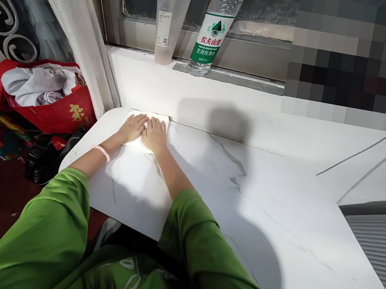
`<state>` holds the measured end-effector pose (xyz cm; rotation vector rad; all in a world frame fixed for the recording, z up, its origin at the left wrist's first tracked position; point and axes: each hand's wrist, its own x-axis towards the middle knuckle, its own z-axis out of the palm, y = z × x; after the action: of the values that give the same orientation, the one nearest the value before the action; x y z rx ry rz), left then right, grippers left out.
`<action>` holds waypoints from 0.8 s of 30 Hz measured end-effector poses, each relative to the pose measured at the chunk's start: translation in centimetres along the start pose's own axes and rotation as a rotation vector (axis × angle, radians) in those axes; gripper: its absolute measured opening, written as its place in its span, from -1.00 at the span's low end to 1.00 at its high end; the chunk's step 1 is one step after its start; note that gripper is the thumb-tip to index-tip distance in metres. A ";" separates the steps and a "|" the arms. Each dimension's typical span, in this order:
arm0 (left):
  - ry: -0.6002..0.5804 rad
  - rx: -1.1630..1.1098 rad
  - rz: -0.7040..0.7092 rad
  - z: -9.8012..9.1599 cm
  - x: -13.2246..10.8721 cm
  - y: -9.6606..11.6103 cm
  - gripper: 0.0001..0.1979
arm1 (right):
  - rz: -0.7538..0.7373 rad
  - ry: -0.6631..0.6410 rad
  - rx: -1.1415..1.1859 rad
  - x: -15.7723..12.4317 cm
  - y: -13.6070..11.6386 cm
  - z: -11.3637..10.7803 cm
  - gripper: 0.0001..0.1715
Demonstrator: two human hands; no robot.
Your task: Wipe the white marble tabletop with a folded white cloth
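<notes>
My left hand (131,127) and my right hand (155,135) lie flat side by side, palms down, on the far left corner of a white marble-patterned table (241,208). Fingers of both are stretched out and nothing is in them. A pink bead bracelet (101,151) circles my left wrist. Green sleeves cover both upper arms. The hands rest close to the table's back edge, just below the white windowsill (222,105).
On the sill stand a clear plastic cup with a domed lid (170,13) and a plastic water bottle with a green label (217,22). A red bag holding grey cloth (43,93) sits on the floor at left. A grey ribbed panel (384,248) lies at right.
</notes>
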<state>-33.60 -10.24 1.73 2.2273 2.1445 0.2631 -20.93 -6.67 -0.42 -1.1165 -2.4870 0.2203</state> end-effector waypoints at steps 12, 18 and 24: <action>0.089 0.044 0.007 0.3 -14.0 6.3 -0.47 | -0.180 0.016 -0.019 -13.5 -3.6 -3.1 -0.37; 0.084 0.040 0.033 0.3 -19.7 10.5 -0.45 | -0.174 -0.024 -0.007 -20.4 -4.9 -5.2 -0.35; 0.026 0.024 0.048 0.1 -18.9 11.2 -0.44 | -0.149 -0.051 -0.022 -20.3 -4.3 -5.3 -0.34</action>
<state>-23.14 -29.57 1.47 2.3034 2.1199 0.2712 -9.44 -24.74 -0.35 -0.9393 -2.6095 0.1803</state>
